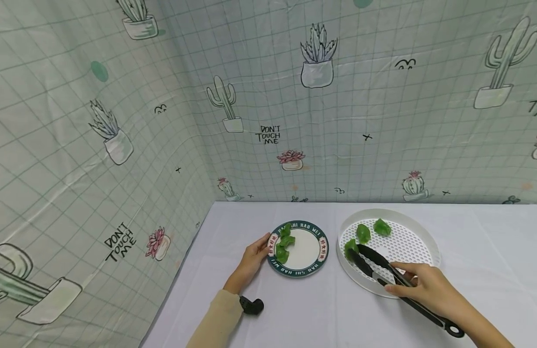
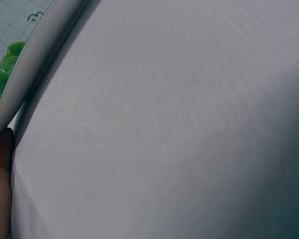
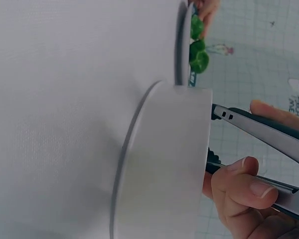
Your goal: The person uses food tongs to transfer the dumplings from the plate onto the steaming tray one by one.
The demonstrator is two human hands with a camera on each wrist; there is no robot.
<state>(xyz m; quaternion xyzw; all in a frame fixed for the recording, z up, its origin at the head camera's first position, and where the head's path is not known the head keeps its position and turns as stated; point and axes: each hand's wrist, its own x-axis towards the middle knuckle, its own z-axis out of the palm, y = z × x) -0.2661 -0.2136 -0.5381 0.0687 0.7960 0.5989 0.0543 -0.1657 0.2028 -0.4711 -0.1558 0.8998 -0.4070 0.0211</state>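
My left hand [image 1: 254, 253] grips the left rim of a small round plate [image 1: 312, 268] with a dark green lettered border. Several green vegetable-like pieces [image 1: 282, 253] lie along the plate's left side. My right hand [image 1: 427, 286] holds black kitchen tongs [image 1: 425, 311], whose tips reach down to a green piece [image 1: 350, 246] at the left inside a round white tray [image 1: 433, 246] with a perforated bottom. Whether the tips pinch that piece cannot be made out. Two more pieces, one in the middle [image 1: 363, 233] and one farther back [image 1: 382, 227], sit in the tray.
A white cloth covers the table [image 1: 303, 314]. Behind it and to the left hangs a grid-patterned curtain [image 1: 260, 92] with cactus drawings. A black strap end [image 1: 252, 305] sticks out at the left wrist. The tray stands to the right of the plate, with a narrow gap between.
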